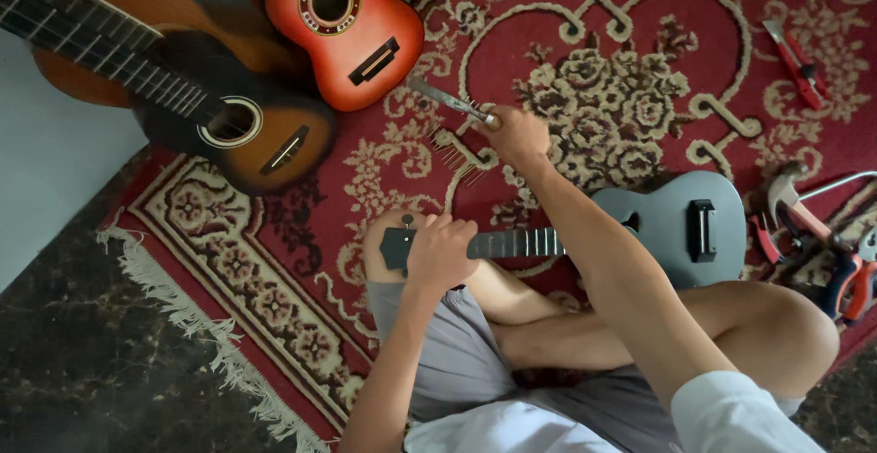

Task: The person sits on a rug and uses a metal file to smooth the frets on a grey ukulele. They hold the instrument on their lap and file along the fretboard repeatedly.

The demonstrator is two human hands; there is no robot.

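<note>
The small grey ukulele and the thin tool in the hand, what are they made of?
The small grey ukulele looks like painted wood or plastic, with a flat matte surface showing no grain. The thin silvery tool in the right hand seems metal, with a pale shine.

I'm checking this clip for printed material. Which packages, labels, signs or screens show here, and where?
None in view: no package, label, sign or screen. Only instruments and tools lie on the red patterned rug; the left hand grips the grey ukulele at its headstock, the right hand holds a metal tool.
</note>
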